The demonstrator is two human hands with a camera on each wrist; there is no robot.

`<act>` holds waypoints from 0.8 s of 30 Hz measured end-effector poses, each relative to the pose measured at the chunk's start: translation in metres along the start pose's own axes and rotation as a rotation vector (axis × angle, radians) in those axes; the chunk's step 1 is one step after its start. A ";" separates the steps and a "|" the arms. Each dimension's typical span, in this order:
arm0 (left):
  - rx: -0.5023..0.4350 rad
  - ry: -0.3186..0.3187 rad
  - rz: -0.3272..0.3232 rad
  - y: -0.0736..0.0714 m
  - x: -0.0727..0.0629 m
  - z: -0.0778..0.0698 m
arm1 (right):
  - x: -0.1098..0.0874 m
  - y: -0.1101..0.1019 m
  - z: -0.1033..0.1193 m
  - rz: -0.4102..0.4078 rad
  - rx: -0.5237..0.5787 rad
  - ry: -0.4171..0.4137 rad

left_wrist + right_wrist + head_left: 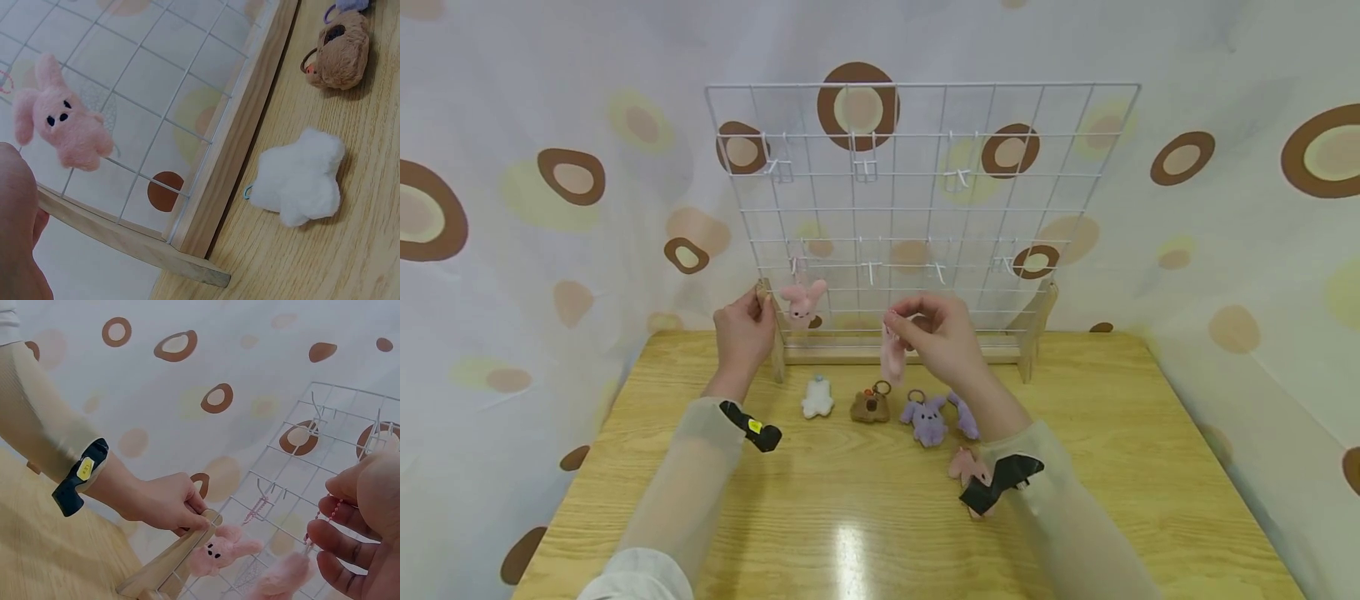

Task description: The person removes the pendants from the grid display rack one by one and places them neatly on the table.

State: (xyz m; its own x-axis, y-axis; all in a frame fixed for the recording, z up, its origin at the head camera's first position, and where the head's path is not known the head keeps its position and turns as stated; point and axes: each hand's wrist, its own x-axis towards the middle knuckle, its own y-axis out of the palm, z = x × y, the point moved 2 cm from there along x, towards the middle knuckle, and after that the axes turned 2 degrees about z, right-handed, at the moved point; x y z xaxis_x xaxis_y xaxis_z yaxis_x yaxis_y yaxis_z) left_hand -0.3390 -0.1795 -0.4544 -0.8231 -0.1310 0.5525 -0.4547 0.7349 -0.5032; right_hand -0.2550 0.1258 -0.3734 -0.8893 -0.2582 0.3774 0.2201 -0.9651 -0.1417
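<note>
My right hand (942, 335) pinches the pink bead chain (337, 509) of a pink plush keychain (892, 354), which dangles in front of the white wire grid rack (891, 208). With thumb and fingers my left hand (745, 332) grips the top of the rack's left wooden foot (181, 553). Close beside that hand, a pink bunny plush keychain (69, 122) hangs by its bead chain from a lower-left hook (794, 265). In the right wrist view the held plush (281, 578) is partly cut off by the lower edge.
On the wooden table (820, 500) lie a white plush (817, 397), a brown plush with a ring (870, 406), a purple plush (927, 421), another purple one (963, 415) and a pink one (967, 467), partly covered by my right wrist. Several white hooks (937, 272) are on the grid.
</note>
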 end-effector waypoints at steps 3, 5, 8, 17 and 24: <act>-0.002 0.003 -0.003 -0.001 0.000 -0.001 | -0.010 -0.002 -0.002 0.004 0.006 0.013; 0.002 0.010 -0.006 -0.001 0.000 -0.001 | -0.017 -0.003 -0.004 0.009 0.011 0.017; 0.005 0.014 -0.010 -0.001 -0.001 -0.002 | -0.025 -0.005 -0.006 0.025 0.024 -0.014; 0.010 -0.001 -0.009 -0.001 -0.001 -0.002 | -0.046 -0.011 -0.003 0.036 0.046 0.000; 0.003 -0.019 0.003 0.000 -0.001 -0.002 | -0.061 -0.021 -0.009 0.060 -0.006 -0.016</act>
State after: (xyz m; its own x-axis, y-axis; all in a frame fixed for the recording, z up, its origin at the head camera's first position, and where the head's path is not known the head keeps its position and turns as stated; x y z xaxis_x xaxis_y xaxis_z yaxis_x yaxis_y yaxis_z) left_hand -0.3374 -0.1779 -0.4540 -0.8308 -0.1419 0.5382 -0.4537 0.7329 -0.5069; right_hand -0.2083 0.1618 -0.4015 -0.8680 -0.3158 0.3832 0.2700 -0.9478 -0.1697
